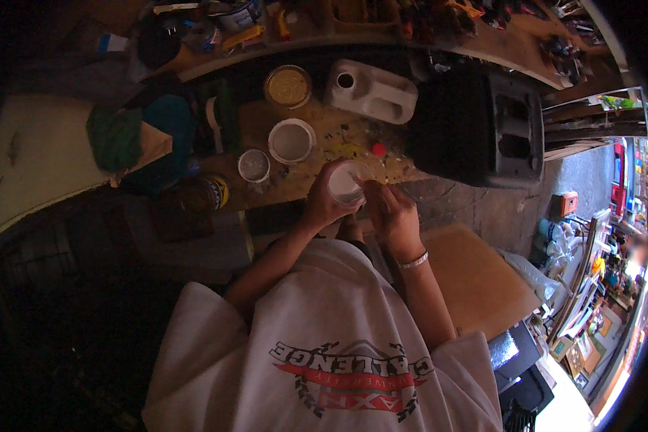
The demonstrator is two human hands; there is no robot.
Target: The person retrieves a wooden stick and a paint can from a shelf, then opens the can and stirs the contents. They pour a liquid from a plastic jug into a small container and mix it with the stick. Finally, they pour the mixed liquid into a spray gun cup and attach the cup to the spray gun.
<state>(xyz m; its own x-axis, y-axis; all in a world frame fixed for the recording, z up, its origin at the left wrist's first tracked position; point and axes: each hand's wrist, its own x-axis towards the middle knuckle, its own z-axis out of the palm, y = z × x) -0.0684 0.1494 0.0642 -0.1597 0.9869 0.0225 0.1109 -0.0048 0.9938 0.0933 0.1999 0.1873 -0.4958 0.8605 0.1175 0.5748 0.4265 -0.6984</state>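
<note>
My left hand (322,200) is wrapped round the side of a clear cup (347,183) with white, paint-like stuff inside, held at the near edge of the workbench (403,164). Fingers pinched, my right hand (394,210) is at the cup's right rim. It grips what looks like a thin stick (358,181) dipping into the white stuff; the fingers partly hide it. Just beyond the cup are a white tub (291,141) and a smaller white cup (253,165). A red cap (379,149) lies on the stained bench top.
Farther back stand an open tin (288,86) with a yellowish inside and a white jug (371,92) without a cap. A dark can (212,193) is on the left, near green cloth (115,140). A black plastic case (482,129) bounds the right; a brown board (475,281) lies below.
</note>
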